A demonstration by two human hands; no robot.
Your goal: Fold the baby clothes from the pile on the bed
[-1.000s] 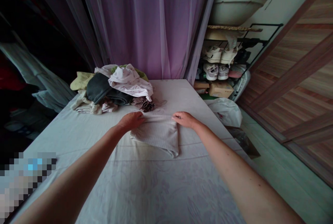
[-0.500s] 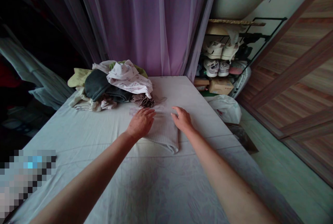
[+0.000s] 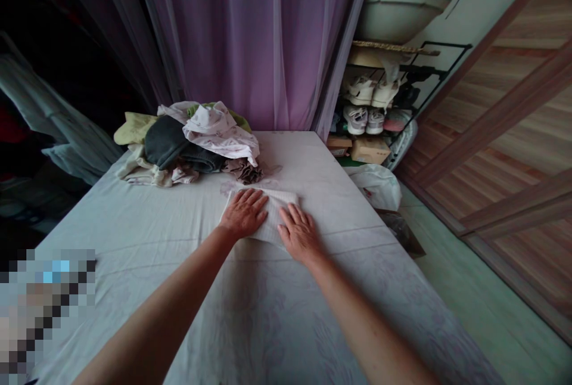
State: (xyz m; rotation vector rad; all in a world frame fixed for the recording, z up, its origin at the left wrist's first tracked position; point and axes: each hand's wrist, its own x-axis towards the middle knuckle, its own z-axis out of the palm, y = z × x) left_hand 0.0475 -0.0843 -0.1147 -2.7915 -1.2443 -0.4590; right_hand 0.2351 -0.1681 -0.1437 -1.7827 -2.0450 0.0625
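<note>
A white ribbed garment point(image 3: 279, 199), folded into a flat shape, lies on the pale patterned sheet point(image 3: 286, 307). My left hand point(image 3: 245, 212) rests flat across its left part, fingers stretched out and pointing to the right. On its lower right part lies my right hand point(image 3: 300, 233), palm down with the fingers spread. Both hands cover portions of the cloth, so its exact kind cannot be made out. Beyond my left hand sits a heap of crumpled clothes in white print point(image 3: 218, 129), dark grey point(image 3: 165, 140), yellow-green point(image 3: 133, 129) and brown point(image 3: 243, 170).
A purple curtain point(image 3: 214, 39) hangs behind the sheet-covered surface. At the right stand a rack with shoes point(image 3: 364, 120), a large white basin point(image 3: 402, 12), cardboard boxes point(image 3: 370, 151) and a plastic bag point(image 3: 379, 185). A wooden door point(image 3: 504, 152) is farther right. A pixelated patch covers the lower left.
Both hands have come down flat onto the folded garment, the right one moving nearer to me. The garment's lower right corner, which stuck out toward me, now lies under or beside my right hand.
</note>
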